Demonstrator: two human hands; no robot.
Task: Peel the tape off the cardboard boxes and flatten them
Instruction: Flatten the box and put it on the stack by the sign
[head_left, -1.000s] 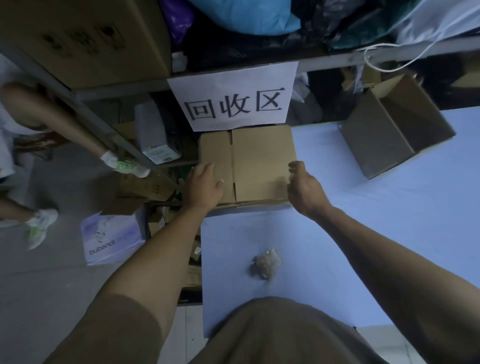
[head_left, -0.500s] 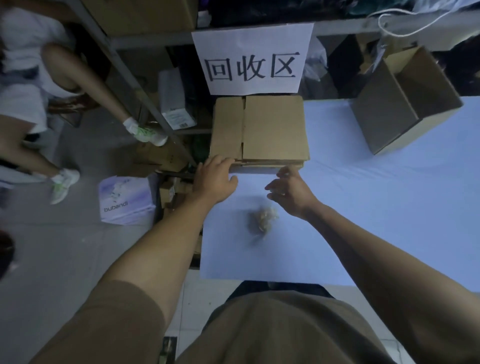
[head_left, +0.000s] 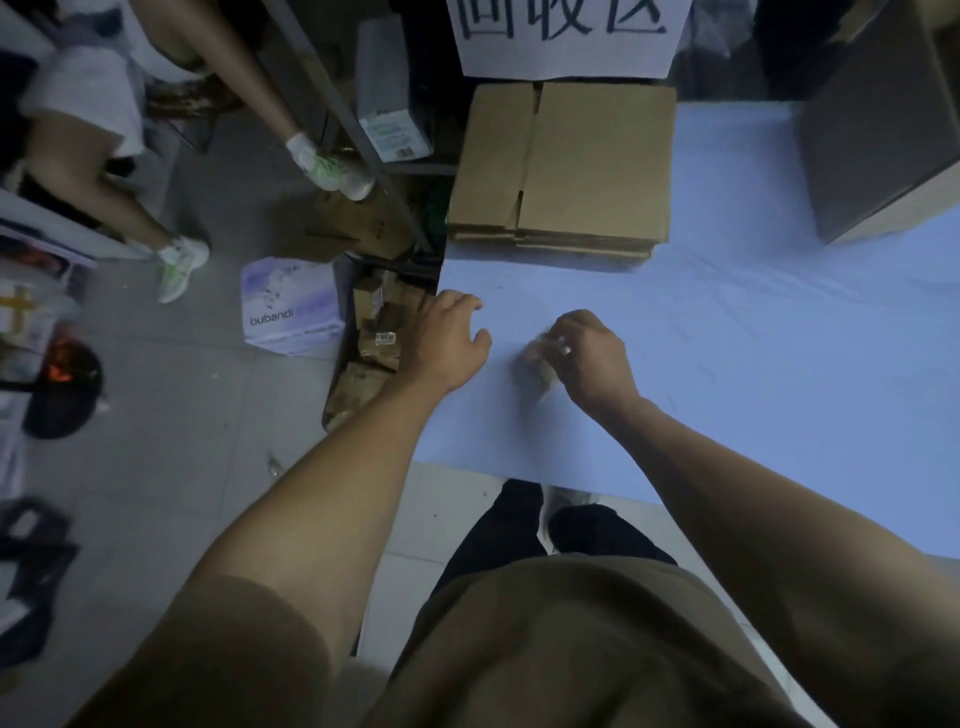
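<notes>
A stack of flattened cardboard boxes (head_left: 587, 166) lies at the far left corner of the pale blue table (head_left: 753, 364), under a white paper sign (head_left: 566, 36). An unflattened cardboard box (head_left: 878, 130) stands at the table's far right. My right hand (head_left: 592, 358) is curled over a crumpled wad of peeled tape (head_left: 537, 369) on the table and pinches it. My left hand (head_left: 447, 338) hovers with relaxed fingers over the table's left edge, holding nothing.
A metal shelf frame (head_left: 353, 130) with boxes stands left of the table. A white "bubandi" box (head_left: 291, 306) and cardboard scraps (head_left: 369, 353) lie on the floor. Another person's legs (head_left: 156, 171) are at upper left. A black bin (head_left: 62, 389) sits at far left.
Both hands left the flattened stack and drew back toward me. My right hand came down on the tape wad and closed on it. The camera tilted down.
</notes>
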